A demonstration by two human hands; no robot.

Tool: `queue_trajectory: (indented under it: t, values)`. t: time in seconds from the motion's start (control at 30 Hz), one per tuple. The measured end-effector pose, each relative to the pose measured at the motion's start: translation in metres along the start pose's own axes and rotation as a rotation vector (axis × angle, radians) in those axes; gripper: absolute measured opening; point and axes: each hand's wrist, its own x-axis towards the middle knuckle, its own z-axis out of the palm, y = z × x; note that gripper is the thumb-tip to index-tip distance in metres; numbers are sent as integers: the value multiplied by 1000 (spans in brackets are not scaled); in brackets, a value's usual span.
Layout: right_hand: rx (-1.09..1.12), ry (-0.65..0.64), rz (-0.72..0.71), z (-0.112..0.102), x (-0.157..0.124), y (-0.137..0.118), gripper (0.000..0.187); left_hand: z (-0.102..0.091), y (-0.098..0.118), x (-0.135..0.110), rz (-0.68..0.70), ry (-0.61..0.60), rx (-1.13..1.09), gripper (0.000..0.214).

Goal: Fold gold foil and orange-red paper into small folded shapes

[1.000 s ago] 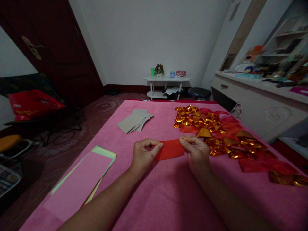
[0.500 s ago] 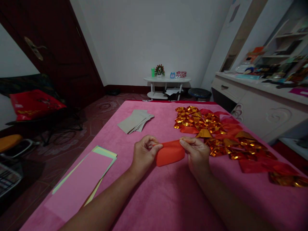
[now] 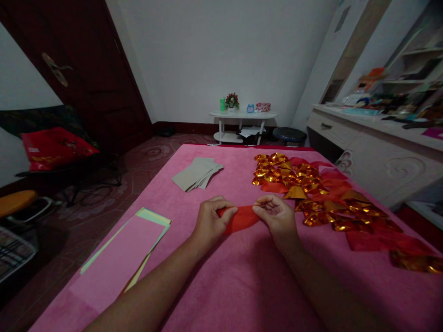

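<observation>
A red paper piece (image 3: 241,218) is held just above the pink cloth of the table (image 3: 242,286), bent into a curve. My left hand (image 3: 211,223) pinches its left end with thumb and fingers closed. My right hand (image 3: 277,216) pinches its right end the same way. The two hands sit close together near the table's middle. Just right of my right hand lies a spread of folded gold and red foil pieces (image 3: 311,189).
A fanned stack of grey cards (image 3: 196,173) lies at the far left of the table. Pink and pale green sheets (image 3: 121,256) lie at the near left edge. A white cabinet (image 3: 377,152) stands to the right, a small white side table (image 3: 242,122) by the far wall.
My hands have moved closer together, and the red paper has gone from a flat strip to a bent, narrower shape between them.
</observation>
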Motion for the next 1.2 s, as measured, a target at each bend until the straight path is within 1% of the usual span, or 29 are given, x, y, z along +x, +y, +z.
queue_trajectory:
  t: [0.13, 0.2, 0.27, 0.33, 0.4, 0.47, 0.53, 0.63, 0.73, 0.87, 1.0, 1.07, 1.2]
  values:
    - [-348, -186, -203, -1, 4, -6, 3, -2, 2, -1, 117, -43, 87, 15]
    - [-498, -275, -308, 1, 4, -11, 7, -3, 4, -3, 176, -59, 135, 17]
    - [-613, -331, -404, 4, 2, -16, 10, -3, 6, -5, 230, -71, 178, 19]
    - [-708, -356, -498, 6, 1, -19, 11, -3, 7, -7, 288, -84, 236, 21]
    - [-792, -342, -595, 7, -1, -19, 10, -3, 6, -9, 344, -87, 315, 24]
    - [-852, -327, -676, 8, -2, -18, 11, -3, 4, -10, 381, -89, 415, 27]
    - [-883, -340, -719, 8, -3, -17, 16, -4, 3, -11, 384, -88, 504, 26]
    - [-874, -339, -749, 8, -3, -15, 22, -7, 1, -11, 347, -105, 576, 21]
    - [-836, -326, -735, 6, -1, -12, 20, -10, -1, -9, 325, -126, 583, 23]
    - [-795, -299, -684, 0, 4, -9, 15, -12, -7, -4, 308, -103, 494, 30]
    - [-780, -338, -651, -3, 8, -10, 15, -15, -11, -1, 315, -139, 416, 18]
    - [-780, -356, -641, -4, 9, -11, 16, -18, -12, 0, 314, -144, 436, 15]
    - [-816, -382, -600, -5, 11, -14, 17, -23, -11, 4, 307, -115, 535, 14]
